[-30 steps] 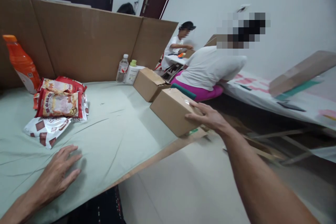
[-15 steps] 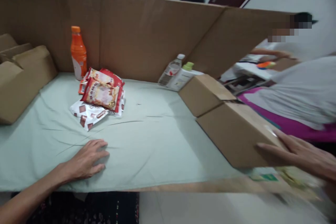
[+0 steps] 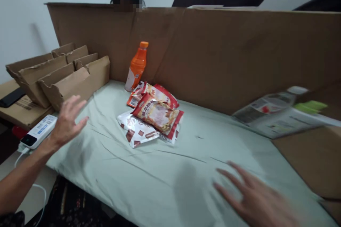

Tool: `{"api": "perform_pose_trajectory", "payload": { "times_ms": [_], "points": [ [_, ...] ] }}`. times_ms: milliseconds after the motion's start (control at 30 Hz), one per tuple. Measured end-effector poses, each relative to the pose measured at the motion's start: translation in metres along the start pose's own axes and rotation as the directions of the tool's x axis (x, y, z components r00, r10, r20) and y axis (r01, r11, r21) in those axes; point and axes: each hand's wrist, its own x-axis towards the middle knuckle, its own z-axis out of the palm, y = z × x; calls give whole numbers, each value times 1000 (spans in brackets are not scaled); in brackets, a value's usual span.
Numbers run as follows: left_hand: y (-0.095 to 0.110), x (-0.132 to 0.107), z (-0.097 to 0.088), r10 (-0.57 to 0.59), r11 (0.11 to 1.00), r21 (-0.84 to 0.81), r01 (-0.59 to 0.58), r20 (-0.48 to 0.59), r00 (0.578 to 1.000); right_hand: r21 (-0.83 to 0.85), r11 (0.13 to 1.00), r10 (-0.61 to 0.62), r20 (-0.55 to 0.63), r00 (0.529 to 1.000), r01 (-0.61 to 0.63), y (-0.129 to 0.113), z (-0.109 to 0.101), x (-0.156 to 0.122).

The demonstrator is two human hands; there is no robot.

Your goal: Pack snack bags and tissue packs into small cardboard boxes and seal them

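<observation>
My left hand (image 3: 69,120) is raised at the left with its fingers apart and holds nothing. It is nearest to a white power bank (image 3: 39,131) with a cable and to the brown cardboard compartments (image 3: 71,85). My right hand (image 3: 255,195), smeared by motion, hovers over the pale green cloth (image 3: 149,184) with spread fingers and nothing in them. Between and beyond the hands lies a pile of snack packets: a red and cream packet (image 3: 158,113) on top and a white packet with brown squares (image 3: 137,129) below. Behind them an orange bottle (image 3: 137,65) stands by the cardboard wall.
A tall cardboard wall (image 3: 226,53) closes off the back. At the right a clear plastic bottle (image 3: 269,104) and a white container with a green cap (image 3: 290,124) lean by a cardboard box (image 3: 311,159). A person's head shows above the wall.
The view has swung to the left. My left hand has lifted off the cloth and moved toward the power bank. My right hand has come off the cardboard box and is over the cloth.
</observation>
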Motion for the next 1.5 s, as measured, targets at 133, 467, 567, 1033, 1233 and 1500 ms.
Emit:
{"api": "perform_pose_trajectory", "payload": {
  "times_ms": [133,467,567,1033,1233,1500],
  "points": [
    [-59,34,-23,-222,958,137,251,-197,955,93,991,-108,116,987,97,-55,63,-7],
    [-79,51,-33,-319,945,74,318,-1,948,137,989,-59,15,998,57,-69,73,-21],
    [-46,29,-55,-82,996,-37,85,80,993,192,981,-13,30,999,7,-71,74,-18],
    [89,-26,-58,465,779,-573,-255,254,848,882,392,148,221,964,-263,-155,-25,-1],
    [94,-20,-51,466,767,-597,-235,267,844,906,321,205,219,954,-276,-155,-33,-10],
    [94,-13,-53,508,756,-602,-255,296,809,864,412,188,231,955,-290,-148,-43,-26]
  ]
}}
